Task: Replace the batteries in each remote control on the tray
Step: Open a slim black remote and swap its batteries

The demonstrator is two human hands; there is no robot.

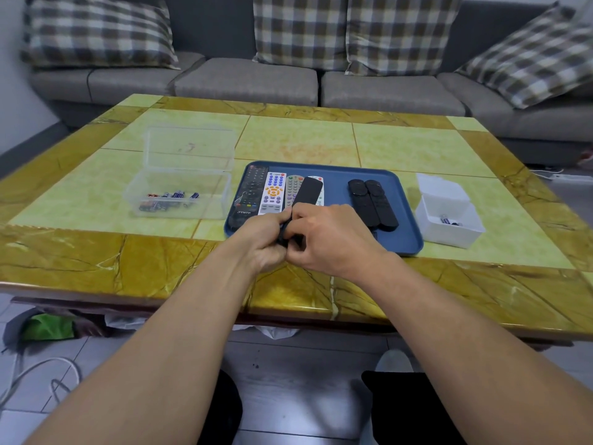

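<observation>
Head view: both hands grasp a black remote [307,192] over the near edge of the blue tray [407,239]; the left hand [266,239] curls round its near end, the right hand [327,236] pinches it there. Other remotes [373,202] lie on the tray, between two battery boxes [179,197].

A home living room, grey sofa [244,80] with checked cushions [300,30] right behind a yellow-green marble-patterned coffee table [96,252], grey tiled floor [288,364] beneath it, loose white cable [41,369] on the floor at its near left
</observation>
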